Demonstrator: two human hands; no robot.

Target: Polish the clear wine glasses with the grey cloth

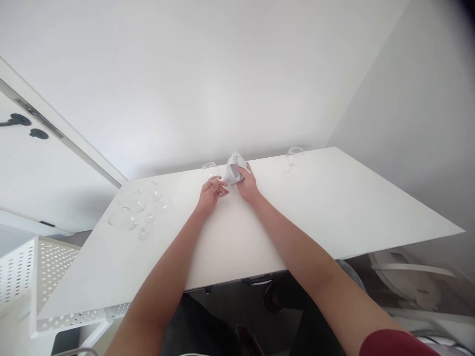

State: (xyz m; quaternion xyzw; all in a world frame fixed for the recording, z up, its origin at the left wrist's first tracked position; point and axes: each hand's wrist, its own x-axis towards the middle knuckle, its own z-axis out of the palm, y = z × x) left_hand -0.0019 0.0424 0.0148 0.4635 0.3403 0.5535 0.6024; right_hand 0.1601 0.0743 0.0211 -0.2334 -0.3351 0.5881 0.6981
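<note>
2 bare forearms, left [178, 257] and right [293, 242], narrowing toward wrists. 2 bare hands, left hand [208, 197] and right hand [249, 188], mid-frame, slim fingers. 1 maroon sleeve [397, 344] on right arm, lower right of frame: short, plain, smooth curved hem above elbow. Charcoal-to-black trousers [200, 326], bottom centre, 2 legs visible. Dark reddish shape [272, 298], lower centre, probably shoe; too blurred for details.

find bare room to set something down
Free on the table: between right forearm and right edge, nearer than the lone glass; also between the glass cluster and near left corner. Crowded: that cluster; around left hand, held glass, right hand, cloth.
</note>
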